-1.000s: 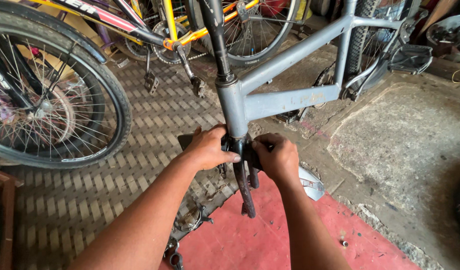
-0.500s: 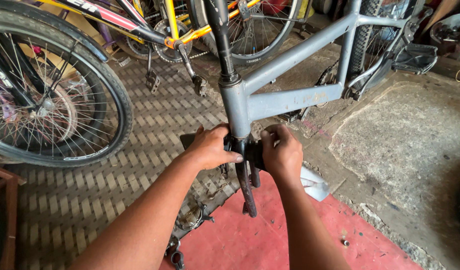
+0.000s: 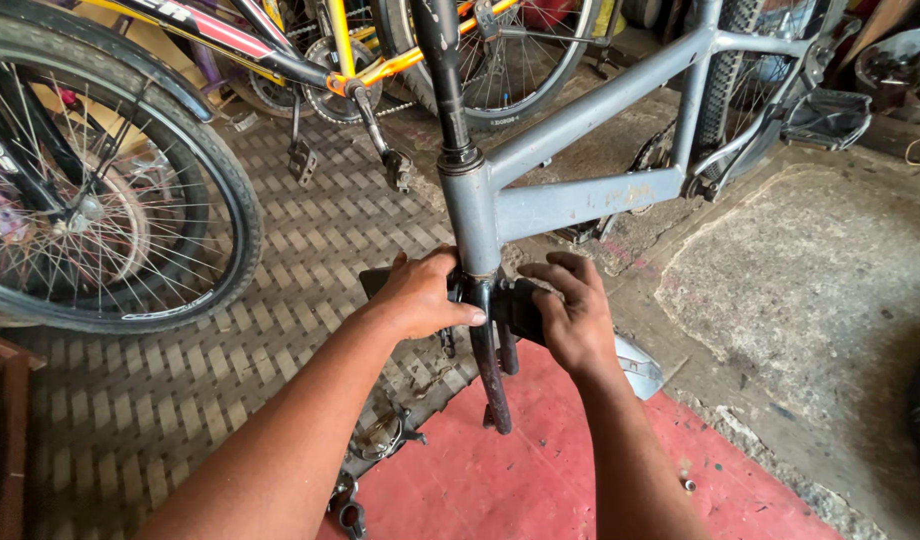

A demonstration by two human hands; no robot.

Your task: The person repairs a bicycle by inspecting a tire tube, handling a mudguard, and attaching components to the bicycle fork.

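Head camera shows the grey bicycle frame (image 3: 580, 200) standing before me, paint dull and scratched. Its long axis runs from the head tube near me up and away to the right. Below the head tube the dark fork (image 3: 490, 370) points down to the red floor (image 3: 540, 480). My left hand (image 3: 420, 295) and right hand (image 3: 570, 315) are closed on a black part (image 3: 525, 305) at the fork crown, one from each side. A spoked wheel (image 3: 90, 190) stands at left.
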